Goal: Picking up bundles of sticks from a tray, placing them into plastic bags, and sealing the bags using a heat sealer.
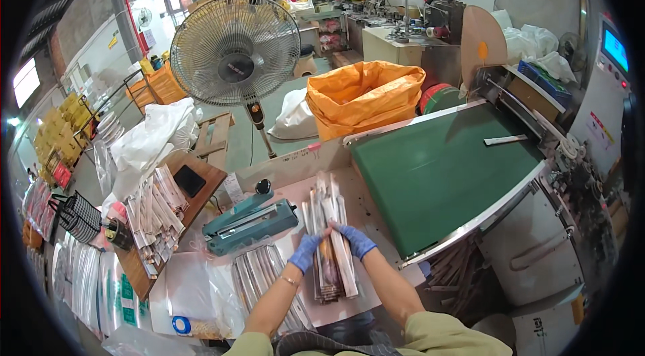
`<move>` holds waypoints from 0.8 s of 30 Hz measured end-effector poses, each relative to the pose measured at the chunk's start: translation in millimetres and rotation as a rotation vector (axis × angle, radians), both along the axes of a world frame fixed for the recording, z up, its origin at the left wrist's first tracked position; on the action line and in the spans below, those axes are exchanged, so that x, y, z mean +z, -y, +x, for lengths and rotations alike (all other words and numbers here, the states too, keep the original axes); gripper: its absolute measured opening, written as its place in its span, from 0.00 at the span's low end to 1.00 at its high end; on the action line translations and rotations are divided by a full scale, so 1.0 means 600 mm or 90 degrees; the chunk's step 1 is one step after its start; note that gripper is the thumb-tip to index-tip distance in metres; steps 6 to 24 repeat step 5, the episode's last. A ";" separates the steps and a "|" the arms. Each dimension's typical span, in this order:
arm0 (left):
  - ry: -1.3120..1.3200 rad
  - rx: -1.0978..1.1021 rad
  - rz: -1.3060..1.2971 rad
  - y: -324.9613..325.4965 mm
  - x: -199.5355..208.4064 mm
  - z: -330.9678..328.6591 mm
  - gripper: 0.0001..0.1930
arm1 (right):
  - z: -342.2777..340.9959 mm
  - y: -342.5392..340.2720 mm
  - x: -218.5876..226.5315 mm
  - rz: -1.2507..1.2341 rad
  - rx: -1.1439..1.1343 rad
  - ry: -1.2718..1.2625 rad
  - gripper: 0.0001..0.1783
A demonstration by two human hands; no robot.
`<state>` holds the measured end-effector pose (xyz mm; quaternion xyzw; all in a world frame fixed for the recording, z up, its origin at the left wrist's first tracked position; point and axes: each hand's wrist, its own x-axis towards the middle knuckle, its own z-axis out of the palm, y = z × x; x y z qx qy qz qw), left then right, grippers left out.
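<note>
A bundle of long, narrow wrapped packets [329, 272] stands between my gloved hands on the pale worktable [386, 282], its long side running away from me. My left hand [306, 252], in a blue glove with bare fingertips, is closed against the bundle's left side. From the right, my right hand [355, 240] grips the same bundle, the thumbs nearly meeting over its top. Some fingers are hidden behind the packets. More of these packets [259, 282] lie in a row left of my left forearm. Just beyond them sits a teal bench-top bag sealer [250, 225].
A green conveyor belt [443, 168] runs at the right, carrying one packet [505, 140]. Behind the table stand an orange sack [363, 97] and a fan [235, 50]. Loose packets [158, 211] and a phone [189, 181] lie on a wooden board at the left.
</note>
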<state>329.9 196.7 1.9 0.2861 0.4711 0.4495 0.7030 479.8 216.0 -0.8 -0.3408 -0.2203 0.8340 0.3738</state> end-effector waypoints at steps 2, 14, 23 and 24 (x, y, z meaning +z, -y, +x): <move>0.029 -0.015 -0.073 0.026 0.014 -0.015 0.25 | -0.005 0.026 0.036 -0.065 0.019 0.039 0.17; 0.016 -0.050 0.018 0.041 0.059 -0.030 0.21 | -0.009 0.037 0.032 0.060 0.003 0.078 0.19; 0.016 -0.050 0.018 0.041 0.059 -0.030 0.21 | -0.009 0.037 0.032 0.060 0.003 0.078 0.19; 0.016 -0.050 0.018 0.041 0.059 -0.030 0.21 | -0.009 0.037 0.032 0.060 0.003 0.078 0.19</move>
